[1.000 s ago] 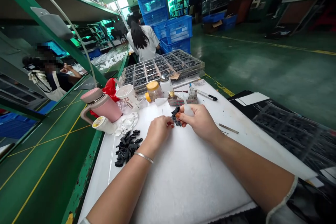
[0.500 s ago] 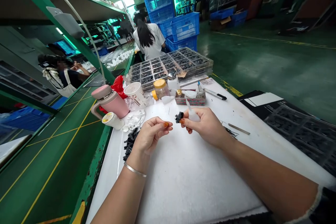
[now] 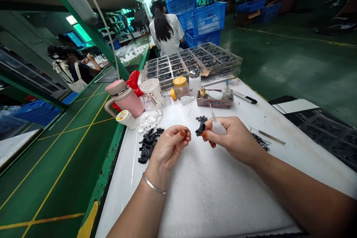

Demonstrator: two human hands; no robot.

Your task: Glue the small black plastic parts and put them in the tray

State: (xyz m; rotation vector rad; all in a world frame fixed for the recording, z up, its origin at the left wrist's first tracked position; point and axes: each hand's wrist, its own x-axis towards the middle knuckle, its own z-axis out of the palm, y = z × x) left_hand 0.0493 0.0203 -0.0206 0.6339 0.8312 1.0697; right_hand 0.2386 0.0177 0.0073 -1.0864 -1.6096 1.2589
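My right hand (image 3: 237,137) is closed, pinching a small black plastic part (image 3: 200,129) between thumb and fingertips. The same hand also carries a white squeeze bottle (image 3: 218,126) with a thin nozzle pointing up. Facing it, my left hand (image 3: 170,145) has thumb and index finger pressed together, with a tiny dark bit perhaps between them, too small to name. A short gap separates the two hands above the white tabletop (image 3: 212,189). Beside my left hand lies a pile of black plastic parts (image 3: 149,143). Several tiny black pieces (image 3: 201,118) lie just beyond the held part.
Farther back stand a pink mug (image 3: 128,100), a paper cup (image 3: 152,91), a yellow-lidded jar (image 3: 181,87) and a small box (image 3: 214,102) of bottles. Behind them sits a compartment tray (image 3: 192,61). At right are a utility knife (image 3: 245,97), a metal strip (image 3: 272,137) and black strips (image 3: 260,142).
The view has shifted, so the table's things appear farther right and higher. Both hands have drawn slightly nearer to me, still apart, and the tiny black pieces now show.
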